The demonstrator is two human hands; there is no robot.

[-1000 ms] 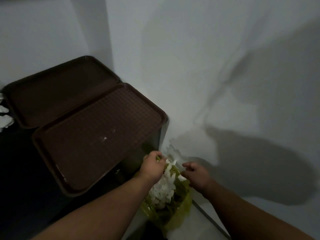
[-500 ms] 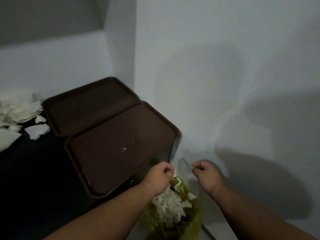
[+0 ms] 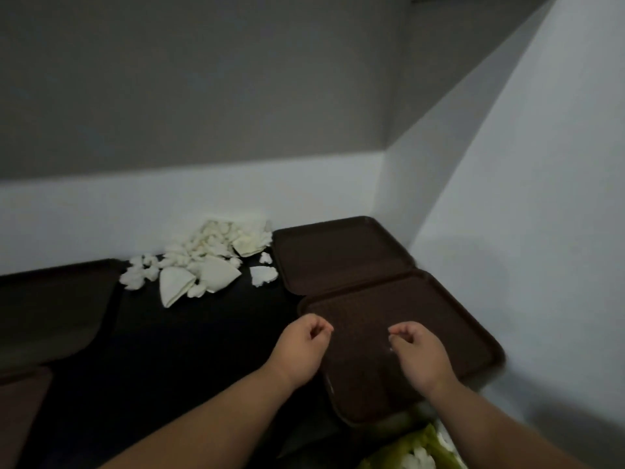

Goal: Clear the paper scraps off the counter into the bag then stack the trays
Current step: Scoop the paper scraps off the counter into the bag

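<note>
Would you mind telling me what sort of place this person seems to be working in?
Probably a canteen or food-service tray-return corner, though that is a guess. Several brown cafeteria-style trays lie on a dark counter against plain walls, beside torn paper scraps and a yellow-green waste bag.

Matt brown plastic trays [image 3: 341, 255], the nearest [image 3: 449, 319] finely textured. Crumpled, torn white paper scraps [image 3: 203, 265] lie on a smooth black bench [image 3: 189, 336]. Thin, shiny yellow-green plastic bag [image 3: 419, 441].

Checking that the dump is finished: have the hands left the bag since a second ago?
Yes. Both hands, left and right, rose from the bag to over the near tray.
</note>
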